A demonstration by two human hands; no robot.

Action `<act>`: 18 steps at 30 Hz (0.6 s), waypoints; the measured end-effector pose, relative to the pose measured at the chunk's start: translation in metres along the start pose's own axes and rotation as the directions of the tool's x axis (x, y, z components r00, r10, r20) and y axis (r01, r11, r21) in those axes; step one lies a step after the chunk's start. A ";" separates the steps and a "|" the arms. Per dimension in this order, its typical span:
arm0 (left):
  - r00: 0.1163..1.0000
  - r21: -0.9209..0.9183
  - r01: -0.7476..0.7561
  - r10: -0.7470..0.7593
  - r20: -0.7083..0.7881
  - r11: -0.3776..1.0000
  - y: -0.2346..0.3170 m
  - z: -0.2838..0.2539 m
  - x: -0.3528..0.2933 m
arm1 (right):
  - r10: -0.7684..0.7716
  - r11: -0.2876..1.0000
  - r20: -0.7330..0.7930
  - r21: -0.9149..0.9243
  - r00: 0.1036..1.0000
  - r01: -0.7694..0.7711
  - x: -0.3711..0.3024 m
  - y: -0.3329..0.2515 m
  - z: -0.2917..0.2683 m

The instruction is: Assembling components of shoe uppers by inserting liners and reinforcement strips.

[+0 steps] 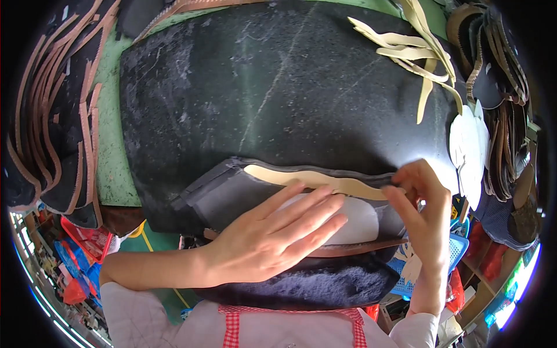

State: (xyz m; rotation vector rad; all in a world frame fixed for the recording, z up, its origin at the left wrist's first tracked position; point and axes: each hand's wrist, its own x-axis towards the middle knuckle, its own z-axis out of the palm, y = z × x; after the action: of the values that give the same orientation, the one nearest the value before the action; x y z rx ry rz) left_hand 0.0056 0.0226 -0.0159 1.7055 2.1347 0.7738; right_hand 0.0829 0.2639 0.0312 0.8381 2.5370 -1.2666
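A dark, curved leather-like piece point(223, 200) lies at the near edge of the black work board point(232, 104). Along its far edge runs a wavy cream strip point(301, 177), with a white rounded patch point(362, 217) nearer me. My left hand point(278, 235) rests over the piece with its fingers stretched out, partly covering the strip and patch. At the strip's right end, my right hand point(420, 197) pinches the piece's edge between thumb and fingers. Whether the strip's tip is also between them is hard to see.
Several loose cream strips point(415, 52) lie at the board's far right, above white rounded pieces point(470, 145). Stacks of dark pieces with brown edges point(52, 116) flank the board on both sides. A red basket point(87, 238) and a blue basket point(458, 252) stand lower down.
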 end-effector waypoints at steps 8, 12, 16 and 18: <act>1.000 0.005 -0.012 0.012 -0.012 1.000 0.002 0.003 0.005 | 0.049 0.923 -0.119 0.385 0.992 0.001 -0.009 0.016 -0.007; 0.995 0.175 0.049 -0.065 0.082 0.983 0.014 -0.002 0.014 | 0.028 0.947 -0.141 0.321 0.990 0.019 -0.005 0.025 0.000; 0.986 0.157 0.100 -0.119 0.117 0.983 0.020 -0.008 0.017 | -0.176 0.983 -0.260 -0.004 0.949 0.181 0.003 0.022 0.009; 0.981 0.150 0.098 -0.120 0.149 0.984 0.016 -0.012 0.017 | -0.152 0.969 -0.225 -0.224 0.962 0.101 0.008 0.027 0.000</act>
State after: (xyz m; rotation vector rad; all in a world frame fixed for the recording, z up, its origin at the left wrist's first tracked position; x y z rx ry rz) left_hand 0.0076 0.0386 0.0041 1.6400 2.1970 0.4506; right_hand 0.0914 0.2802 0.0102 0.8380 2.8960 -0.9531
